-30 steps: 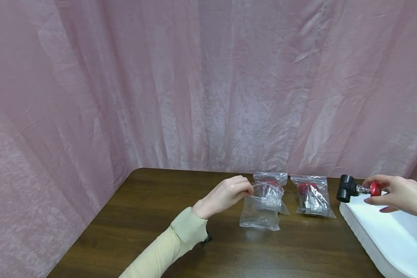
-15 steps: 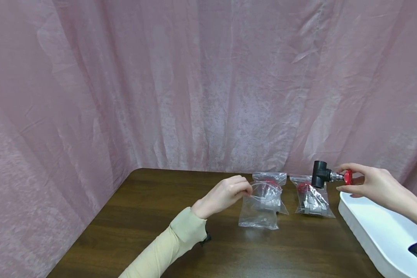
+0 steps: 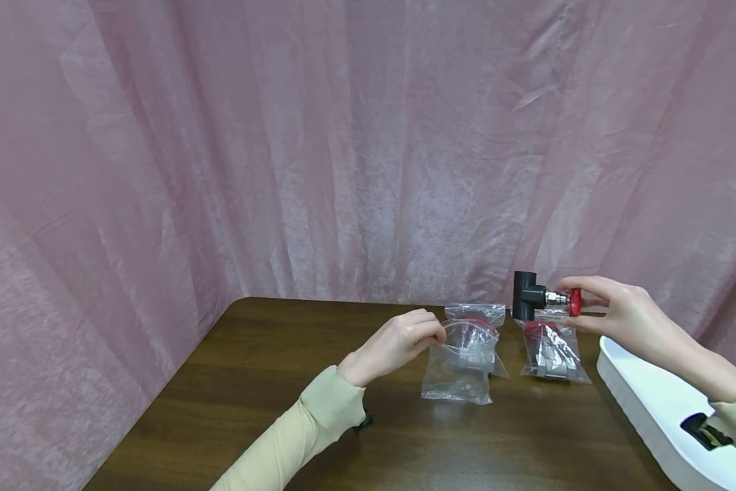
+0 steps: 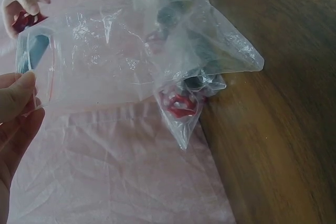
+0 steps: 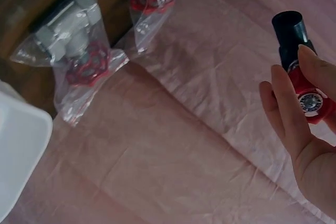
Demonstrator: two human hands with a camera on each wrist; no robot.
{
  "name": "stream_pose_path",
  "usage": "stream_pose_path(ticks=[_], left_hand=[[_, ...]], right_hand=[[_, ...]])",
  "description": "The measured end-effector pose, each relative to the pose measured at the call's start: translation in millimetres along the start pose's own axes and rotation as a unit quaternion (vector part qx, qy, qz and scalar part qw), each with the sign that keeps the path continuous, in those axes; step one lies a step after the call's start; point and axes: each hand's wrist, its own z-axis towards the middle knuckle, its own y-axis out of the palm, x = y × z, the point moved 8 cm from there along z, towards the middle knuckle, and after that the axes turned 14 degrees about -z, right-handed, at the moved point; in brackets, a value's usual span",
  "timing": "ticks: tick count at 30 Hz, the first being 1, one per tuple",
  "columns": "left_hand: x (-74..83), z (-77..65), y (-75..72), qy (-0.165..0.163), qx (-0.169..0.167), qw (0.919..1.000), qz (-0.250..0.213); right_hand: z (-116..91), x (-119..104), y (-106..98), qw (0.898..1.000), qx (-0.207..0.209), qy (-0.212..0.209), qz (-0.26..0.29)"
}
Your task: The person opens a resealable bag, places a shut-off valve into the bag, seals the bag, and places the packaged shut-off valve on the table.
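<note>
My left hand [image 3: 398, 344] pinches the rim of a clear zip bag [image 3: 456, 385], whose mouth stands apart as a rounded opening. In the left wrist view the bag [image 4: 100, 66] looks empty and stretches away from the fingers. Raised at the right, my right hand [image 3: 634, 317] holds a valve [image 3: 529, 296] by its red handwheel [image 3: 575, 302]. The valve has a black T-shaped body and a silver stem; its black end points toward the left hand. In the right wrist view thumb and fingers lie around the red handwheel [image 5: 310, 100].
Two clear bags with grey, red-wheeled valves lie on the brown table [image 3: 269, 382]: one [image 3: 479, 358] partly behind the held bag, the other bagged valve [image 3: 552, 358] to its right. A white tray [image 3: 634, 416] stands at the right edge. Pink curtain [image 3: 368, 170] hangs behind.
My right hand has carried the valve left and upward from over the white tray to above the right bagged valve, its black body turning upright. My left hand and its bag have stayed almost still.
</note>
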Motion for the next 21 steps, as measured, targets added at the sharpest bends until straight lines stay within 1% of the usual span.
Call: stream_pose_path(ticks=[4,7,9,15,21], left_hand=[[0.1,0.6,0.5,0.001,0.004,1.0000,-0.003],[0.0,0.9,1.5,0.003,0.006,0.9999,-0.008],[0.3,1.0,2.0,0.004,0.006,0.9999,-0.010],[0.0,2.2,2.4,0.001,0.000,1.0000,-0.004],[-1.2,3.2,1.9,-0.005,0.004,0.9998,-0.021]], right_hand=[[6.3,-14.7,-4.3,0.998,0.047,-0.051,-0.005],[11.0,-24.5,-4.6,0.995,0.065,-0.076,0.001],[13.5,-29.0,-2.9,0.994,0.066,-0.082,0.009],[18.7,-38.4,1.1,0.995,0.054,-0.079,0.028],[22.6,-51.8,9.2,0.991,0.036,-0.112,0.055]])
